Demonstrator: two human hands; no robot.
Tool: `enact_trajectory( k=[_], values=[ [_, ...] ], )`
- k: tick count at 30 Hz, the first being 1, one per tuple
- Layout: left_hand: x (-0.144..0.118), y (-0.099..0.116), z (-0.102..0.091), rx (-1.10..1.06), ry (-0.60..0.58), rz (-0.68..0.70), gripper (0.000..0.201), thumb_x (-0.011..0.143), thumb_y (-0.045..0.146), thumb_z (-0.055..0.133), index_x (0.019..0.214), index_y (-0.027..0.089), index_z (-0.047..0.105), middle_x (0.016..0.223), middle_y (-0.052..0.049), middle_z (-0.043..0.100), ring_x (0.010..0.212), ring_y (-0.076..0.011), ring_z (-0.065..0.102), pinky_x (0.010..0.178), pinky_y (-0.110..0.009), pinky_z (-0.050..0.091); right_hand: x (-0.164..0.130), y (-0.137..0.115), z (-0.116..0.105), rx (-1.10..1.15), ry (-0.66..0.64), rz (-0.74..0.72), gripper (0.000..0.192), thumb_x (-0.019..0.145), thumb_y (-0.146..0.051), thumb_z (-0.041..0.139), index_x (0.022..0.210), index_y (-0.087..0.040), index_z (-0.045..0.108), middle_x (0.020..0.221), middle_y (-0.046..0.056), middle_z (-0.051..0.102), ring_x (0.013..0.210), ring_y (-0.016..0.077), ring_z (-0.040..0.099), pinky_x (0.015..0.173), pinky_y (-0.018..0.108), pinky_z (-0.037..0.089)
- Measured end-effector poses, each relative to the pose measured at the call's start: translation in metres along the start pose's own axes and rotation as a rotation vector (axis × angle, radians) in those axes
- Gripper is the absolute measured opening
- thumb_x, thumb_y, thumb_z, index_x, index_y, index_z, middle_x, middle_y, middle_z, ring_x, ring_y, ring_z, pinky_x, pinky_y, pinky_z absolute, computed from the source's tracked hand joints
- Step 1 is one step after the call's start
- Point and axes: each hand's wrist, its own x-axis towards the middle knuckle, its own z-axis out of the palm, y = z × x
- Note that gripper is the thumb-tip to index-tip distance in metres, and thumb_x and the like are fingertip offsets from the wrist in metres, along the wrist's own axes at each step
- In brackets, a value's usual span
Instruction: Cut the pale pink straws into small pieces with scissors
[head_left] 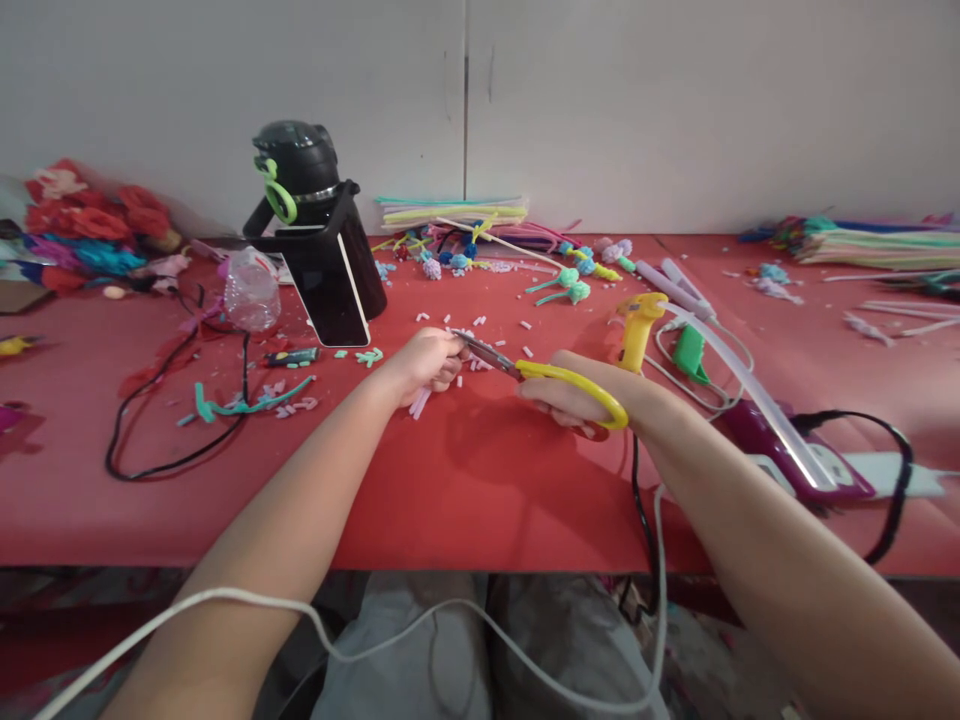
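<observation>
Head view, centre of the frame: the right hand (577,398) is closed through the handles of yellow-handled scissors (536,372), whose blades point left and meet the left hand (426,362). That left hand is pinched on a bundle of pale pink pipe-cleaner pieces (418,402) that sticks out below the fingers, touching the red table covering (465,480). Short pink and white offcuts (480,345) are scattered on the cloth just above the blades. Right of the scissors stand a yellow glue gun (637,328) and a purple tool (787,450) with cables. In the upper left a phone (337,285) leans against a dark bottle (300,175), a clear plastic cup (251,290) beside it. Stacks of coloured pipe cleaners (450,212) lie along the plain grey wall (600,100) at the top, and red and blue paper flowers (82,225) sit at the far left edge.
</observation>
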Motion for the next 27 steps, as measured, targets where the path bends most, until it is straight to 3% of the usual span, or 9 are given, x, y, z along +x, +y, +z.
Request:
enact_trajectory(
  k=[13, 21, 27],
  values=[
    [0.0, 0.002, -0.003, -0.086, -0.031, -0.079, 0.036, 0.101, 0.017, 0.038, 0.068, 0.012, 0.052, 0.046, 0.008, 0.029, 0.032, -0.0005, 0.019, 0.034, -0.014, 0.014, -0.005, -0.01, 0.0, -0.042, -0.014, 0.014, 0.044, 0.092, -0.041, 0.049, 0.052, -0.022, 0.045, 0.035, -0.001, 0.044, 0.027, 0.012, 0.042, 0.036, 0.025, 0.029],
    [0.002, 0.0, -0.006, -0.097, -0.041, -0.096, 0.034, 0.101, 0.018, 0.039, 0.069, 0.013, 0.05, 0.046, 0.008, 0.03, 0.032, -0.001, 0.018, 0.033, -0.013, 0.014, -0.009, -0.018, -0.002, -0.177, -0.038, 0.041, 0.043, 0.095, -0.043, 0.042, 0.059, -0.02, 0.048, 0.041, 0.0, 0.047, 0.035, 0.0131, 0.049, 0.043, 0.025, 0.037],
    [0.003, 0.001, -0.008, -0.082, -0.055, -0.1, 0.034, 0.101, 0.018, 0.038, 0.069, 0.013, 0.05, 0.047, 0.008, 0.03, 0.032, -0.0009, 0.017, 0.034, -0.014, 0.013, -0.009, -0.017, -0.003, -0.163, -0.02, 0.052, 0.047, 0.093, -0.046, 0.044, 0.054, -0.02, 0.047, 0.039, 0.002, 0.048, 0.033, 0.0133, 0.048, 0.044, 0.026, 0.039]
  ],
)
